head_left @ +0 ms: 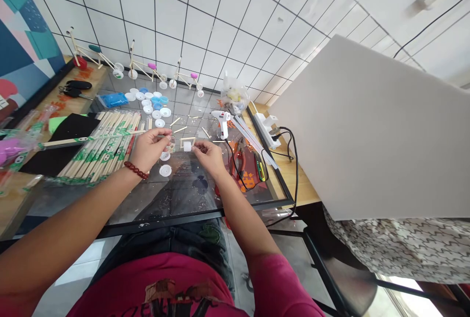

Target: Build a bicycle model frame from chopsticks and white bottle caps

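My left hand (150,149), a beaded bracelet at its wrist, is closed in a pinch on a small round bottle cap (171,144), which is partly hidden by the fingers. Facing it across a small gap, my right hand (210,156) pinches a small wooden stick frame (188,139) with a white cap (187,146) at its near side. Just below my left fingers, two white caps (165,170) lie on the dark glass tabletop (147,199). Short cut sticks (180,130) are scattered beyond both hands.
Wrapped chopsticks (106,145) lie left; loose caps (148,109) sit behind. Stick-built tricycles (143,69) stand along the tiled wall. A white glue gun (222,122), glue sticks (253,138), red-handled pliers (240,159), a utility knife (260,167) and power strip (267,128) lie right.
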{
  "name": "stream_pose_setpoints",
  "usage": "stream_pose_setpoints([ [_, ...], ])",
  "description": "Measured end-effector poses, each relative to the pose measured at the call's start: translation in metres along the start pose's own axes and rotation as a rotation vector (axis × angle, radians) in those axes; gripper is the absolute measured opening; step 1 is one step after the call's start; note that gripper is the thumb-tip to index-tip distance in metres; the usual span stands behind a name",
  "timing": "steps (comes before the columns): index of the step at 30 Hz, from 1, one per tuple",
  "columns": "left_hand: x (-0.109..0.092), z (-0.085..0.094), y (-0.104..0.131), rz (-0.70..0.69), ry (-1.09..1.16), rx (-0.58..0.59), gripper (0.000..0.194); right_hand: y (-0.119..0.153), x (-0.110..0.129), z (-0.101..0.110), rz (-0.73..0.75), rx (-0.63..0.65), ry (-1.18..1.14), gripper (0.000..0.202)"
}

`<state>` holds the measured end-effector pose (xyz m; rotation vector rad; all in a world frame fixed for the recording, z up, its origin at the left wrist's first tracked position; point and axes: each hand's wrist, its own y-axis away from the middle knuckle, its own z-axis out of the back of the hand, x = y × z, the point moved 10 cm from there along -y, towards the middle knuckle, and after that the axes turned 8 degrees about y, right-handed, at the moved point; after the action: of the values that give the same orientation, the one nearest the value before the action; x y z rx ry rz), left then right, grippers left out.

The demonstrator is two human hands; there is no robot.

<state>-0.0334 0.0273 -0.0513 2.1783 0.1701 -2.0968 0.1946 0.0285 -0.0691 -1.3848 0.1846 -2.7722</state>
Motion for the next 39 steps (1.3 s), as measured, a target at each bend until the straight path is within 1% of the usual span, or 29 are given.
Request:
stream_pose_setpoints([
  [6, 0.001, 0.001, 0.0, 0.006, -0.033, 0.0, 0.025, 0.0, 0.0, -0.001, -0.011, -0.004, 0.0, 0.018],
  [13, 0.006, 0.0, -0.003, -0.003, 0.02, 0.004, 0.022, -0.001, -0.002, 0.001, -0.03, 0.01, 0.003, 0.027],
  [15, 0.003, 0.002, -0.003, -0.014, 0.038, -0.012, 0.023, -0.001, -0.002, 0.005, -0.03, -0.006, 0.027, 0.027],
  [18, -0.006, 0.008, -0.004, -0.05, 0.052, -0.064, 0.019, -0.001, 0.0, 0.017, -0.004, -0.076, 0.099, 0.021],
  [21, -0.015, 0.012, -0.005, -0.088, -0.002, -0.095, 0.016, 0.0, 0.004, 0.026, 0.026, -0.115, 0.143, 0.019],
  [24, -0.018, 0.014, -0.006, -0.106, -0.058, -0.105, 0.019, 0.0, 0.007, 0.022, 0.047, -0.081, 0.118, 0.021],
  [28, -0.012, 0.018, -0.011, -0.081, -0.03, -0.131, 0.017, -0.001, 0.01, 0.011, 0.082, -0.031, 0.073, 0.027],
  [32, -0.011, 0.02, -0.015, -0.082, -0.013, -0.143, 0.014, -0.002, 0.013, 0.005, 0.12, -0.014, 0.035, 0.027],
  [36, -0.006, 0.018, -0.017, -0.081, 0.009, -0.123, 0.014, 0.0, 0.015, 0.003, 0.137, -0.032, 0.055, 0.017],
  [39, -0.004, 0.015, -0.017, -0.125, -0.001, -0.096, 0.02, -0.003, 0.015, 0.008, 0.11, -0.083, 0.024, 0.022],
])
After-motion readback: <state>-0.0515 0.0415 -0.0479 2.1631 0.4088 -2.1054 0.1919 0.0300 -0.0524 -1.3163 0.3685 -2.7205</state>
